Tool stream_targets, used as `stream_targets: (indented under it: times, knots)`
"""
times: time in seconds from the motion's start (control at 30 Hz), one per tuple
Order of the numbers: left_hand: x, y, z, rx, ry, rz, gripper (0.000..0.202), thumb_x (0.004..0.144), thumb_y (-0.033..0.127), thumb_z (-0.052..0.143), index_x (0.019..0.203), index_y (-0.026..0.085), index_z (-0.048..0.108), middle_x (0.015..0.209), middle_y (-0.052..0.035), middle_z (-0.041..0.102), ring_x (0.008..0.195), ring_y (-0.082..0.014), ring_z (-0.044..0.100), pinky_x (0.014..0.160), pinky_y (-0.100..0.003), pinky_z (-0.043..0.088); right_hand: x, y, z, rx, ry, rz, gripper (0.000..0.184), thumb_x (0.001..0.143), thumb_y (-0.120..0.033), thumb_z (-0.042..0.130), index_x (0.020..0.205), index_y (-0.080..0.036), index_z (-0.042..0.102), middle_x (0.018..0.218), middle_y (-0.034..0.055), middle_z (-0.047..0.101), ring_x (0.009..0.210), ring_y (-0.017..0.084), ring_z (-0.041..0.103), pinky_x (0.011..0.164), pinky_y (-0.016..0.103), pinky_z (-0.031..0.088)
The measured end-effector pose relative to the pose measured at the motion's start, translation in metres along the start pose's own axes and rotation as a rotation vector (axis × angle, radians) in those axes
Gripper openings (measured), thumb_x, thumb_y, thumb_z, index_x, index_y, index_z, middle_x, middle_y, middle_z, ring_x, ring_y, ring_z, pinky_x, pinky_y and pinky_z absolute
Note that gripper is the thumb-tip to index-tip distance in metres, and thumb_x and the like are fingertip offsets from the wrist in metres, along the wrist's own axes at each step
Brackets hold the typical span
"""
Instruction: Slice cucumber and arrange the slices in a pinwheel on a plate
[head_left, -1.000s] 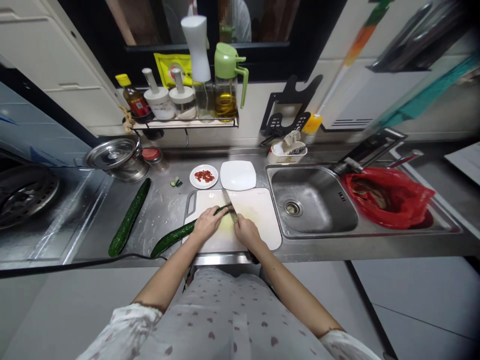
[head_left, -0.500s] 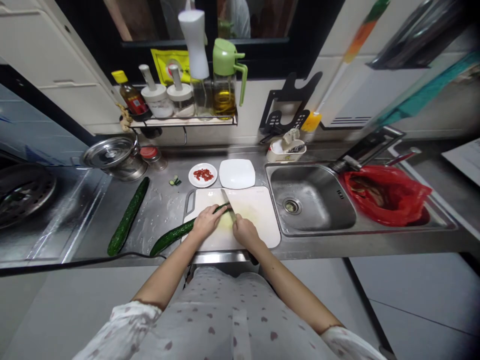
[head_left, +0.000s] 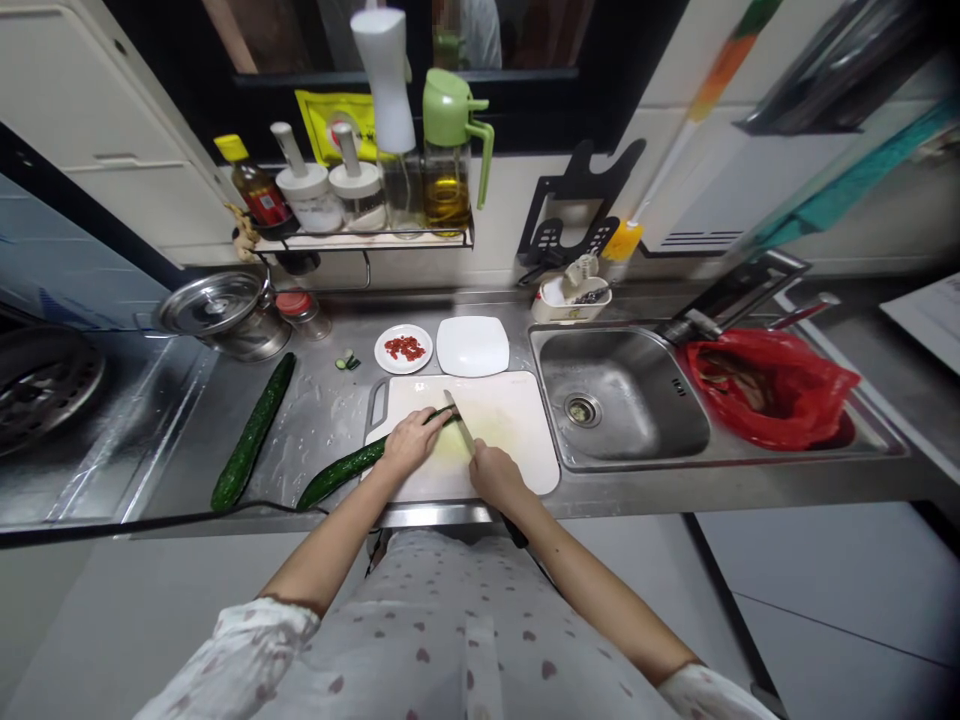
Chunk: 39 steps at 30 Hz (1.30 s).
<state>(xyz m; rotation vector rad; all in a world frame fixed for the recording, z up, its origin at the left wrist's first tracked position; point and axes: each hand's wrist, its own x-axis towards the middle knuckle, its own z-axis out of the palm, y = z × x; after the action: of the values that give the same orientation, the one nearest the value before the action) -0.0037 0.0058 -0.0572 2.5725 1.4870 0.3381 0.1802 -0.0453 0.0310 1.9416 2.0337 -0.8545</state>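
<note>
On the white cutting board (head_left: 517, 455) lies a long green cucumber (head_left: 341, 478), its left end reaching past the board onto the counter. My left hand (head_left: 409, 442) is closed over the cucumber near its right end, fingers pressing it down. In my right hand (head_left: 496, 475) is a kitchen knife (head_left: 460, 422). The blade points away from me and meets the cucumber's right end, just right of my left fingertips; its dark handle comes out below my fist. A second whole cucumber (head_left: 253, 435) rests on the counter to the left.
Behind the board are a small plate of chopped red pieces (head_left: 403, 350) and a white square plate (head_left: 472, 346). Small cucumber bits (head_left: 347, 360) lie nearby. To the right is a sink (head_left: 630, 400) with a red bag (head_left: 772, 390); a lidded pot (head_left: 225, 310) stands left.
My right hand and the knife have shifted slightly right and toward me. The left hand still holds the cucumber in the same place. The whole view has shifted slightly.
</note>
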Motion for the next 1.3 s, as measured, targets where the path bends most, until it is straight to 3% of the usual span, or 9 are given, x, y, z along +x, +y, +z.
stream_targets:
  times: [0.63, 0.93, 1.3]
  knots:
    - [0.002, -0.001, -0.004, -0.015, -0.029, -0.005, 0.042, 0.096, 0.032, 0.038, 0.138, 0.034, 0.046, 0.121, -0.0038, 0.057, 0.103, -0.0175, 0.054, 0.088, -0.029, 0.048, 0.032, -0.011, -0.003, 0.014, 0.012, -0.016, 0.031, 0.089, -0.011, 0.036, 0.116, -0.011, 0.050, 0.102, 0.0170, 0.066, 0.098, 0.025, 0.063, 0.077, 0.031, 0.045]
    - [0.003, -0.002, -0.003, -0.061, -0.017, 0.006, 0.042, 0.096, 0.030, 0.040, 0.137, 0.034, 0.046, 0.119, -0.0043, 0.057, 0.103, -0.0169, 0.054, 0.089, -0.029, 0.048, 0.025, -0.007, 0.003, 0.005, 0.001, -0.002, 0.030, 0.089, -0.012, 0.036, 0.114, -0.011, 0.052, 0.101, 0.0166, 0.066, 0.098, 0.025, 0.063, 0.076, 0.032, 0.046]
    - [0.003, -0.001, -0.004, -0.080, -0.007, -0.003, 0.042, 0.095, 0.030, 0.041, 0.136, 0.033, 0.048, 0.118, -0.0042, 0.057, 0.103, -0.0166, 0.054, 0.090, -0.029, 0.048, 0.046, -0.018, -0.001, 0.033, 0.023, -0.004, 0.031, 0.088, -0.013, 0.040, 0.117, -0.011, 0.050, 0.105, 0.0175, 0.066, 0.101, 0.025, 0.063, 0.078, 0.032, 0.046]
